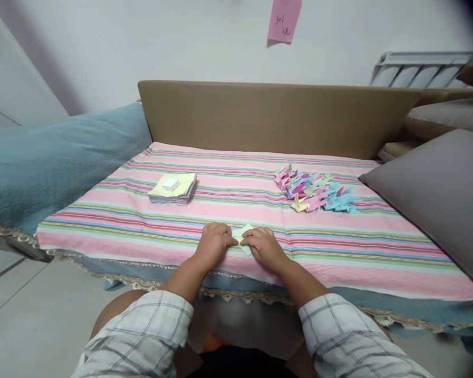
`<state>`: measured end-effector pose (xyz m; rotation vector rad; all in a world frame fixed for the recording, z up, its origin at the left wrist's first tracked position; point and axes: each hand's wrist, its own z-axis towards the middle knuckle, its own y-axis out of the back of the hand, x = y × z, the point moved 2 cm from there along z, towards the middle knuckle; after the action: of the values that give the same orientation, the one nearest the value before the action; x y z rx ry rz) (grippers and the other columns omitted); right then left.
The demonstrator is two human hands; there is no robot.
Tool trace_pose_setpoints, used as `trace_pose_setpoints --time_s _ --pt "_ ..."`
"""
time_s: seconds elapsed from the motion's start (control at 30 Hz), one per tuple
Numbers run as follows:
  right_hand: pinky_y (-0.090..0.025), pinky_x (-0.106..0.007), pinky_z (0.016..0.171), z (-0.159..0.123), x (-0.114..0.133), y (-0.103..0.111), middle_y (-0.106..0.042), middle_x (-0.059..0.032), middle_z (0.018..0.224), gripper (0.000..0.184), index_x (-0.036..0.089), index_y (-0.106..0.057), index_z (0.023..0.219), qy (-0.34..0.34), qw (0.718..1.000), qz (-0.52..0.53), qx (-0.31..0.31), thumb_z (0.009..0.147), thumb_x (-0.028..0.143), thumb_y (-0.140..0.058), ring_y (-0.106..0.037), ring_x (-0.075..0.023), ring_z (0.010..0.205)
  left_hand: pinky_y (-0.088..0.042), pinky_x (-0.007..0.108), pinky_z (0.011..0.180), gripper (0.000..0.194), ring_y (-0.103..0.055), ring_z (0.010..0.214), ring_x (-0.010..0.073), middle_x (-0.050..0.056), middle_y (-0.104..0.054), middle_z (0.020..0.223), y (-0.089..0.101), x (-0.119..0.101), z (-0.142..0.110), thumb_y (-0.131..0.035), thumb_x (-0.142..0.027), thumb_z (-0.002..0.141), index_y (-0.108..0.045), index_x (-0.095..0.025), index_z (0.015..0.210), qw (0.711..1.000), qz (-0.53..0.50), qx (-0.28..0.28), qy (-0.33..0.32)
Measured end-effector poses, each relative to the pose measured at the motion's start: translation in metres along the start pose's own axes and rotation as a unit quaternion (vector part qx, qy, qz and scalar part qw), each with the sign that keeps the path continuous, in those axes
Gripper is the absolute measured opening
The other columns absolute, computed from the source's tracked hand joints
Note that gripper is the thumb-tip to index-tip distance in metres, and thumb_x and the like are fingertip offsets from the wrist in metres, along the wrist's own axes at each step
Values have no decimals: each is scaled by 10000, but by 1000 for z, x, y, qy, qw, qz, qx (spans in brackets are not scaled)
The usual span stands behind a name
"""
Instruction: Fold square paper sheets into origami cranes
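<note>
A pale green sheet of folded origami paper (245, 230) lies on the striped cloth, right in front of me. My left hand (214, 242) is closed on its left end, thumb and fingertips pressed to the paper. From the other side my right hand (265, 247) pinches it, the two thumbs almost meeting at the middle. Part of the paper is covered by my fingers, so its full shape cannot be made out. Beyond my right hand sits a group of folded paper cranes (317, 191) in pink, purple, green, yellow and blue.
A stack of square paper (177, 195) with a small white object (171, 184) on top lies to the left. The pink striped cloth (236, 184) covers the seat before the tan backrest (260, 115). Grey cushions (445, 184) lean at right; a blue-covered armrest (71, 152) bounds the left.
</note>
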<state>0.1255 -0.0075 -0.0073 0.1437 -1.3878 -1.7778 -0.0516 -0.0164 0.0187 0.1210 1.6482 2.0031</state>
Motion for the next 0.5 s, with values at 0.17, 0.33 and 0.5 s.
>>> trace_pose_setpoints --time_s 0.17,0.33,0.5 --pt "-336 -351 878 -1 -2 -1 -662 -7 1032 282 278 -693 876 12 1000 12 -10 801 79 -507 -536 -181 968 -248 368 911 145 -451 995 205 -7 -634 977 -3 3 -2 -591 -299 817 -722 -362 825 999 14 8 -28" --pt "-334 -359 884 -1 -4 -2 -660 -10 1032 291 286 -698 858 9 1000 9 -3 796 79 -504 -533 -186 976 -225 390 963 133 -438 989 198 1 -629 988 -1 2 -2 -590 -320 823 -711 -360 862 997 17 16 -71" --pt "-331 -363 892 -2 -4 -3 -652 -8 1049 285 295 -701 864 4 1000 1 2 806 95 -506 -521 -190 991 -230 405 982 191 -458 964 199 33 -629 977 0 -2 -3 -522 -341 865 -707 -293 855 993 35 12 -109"
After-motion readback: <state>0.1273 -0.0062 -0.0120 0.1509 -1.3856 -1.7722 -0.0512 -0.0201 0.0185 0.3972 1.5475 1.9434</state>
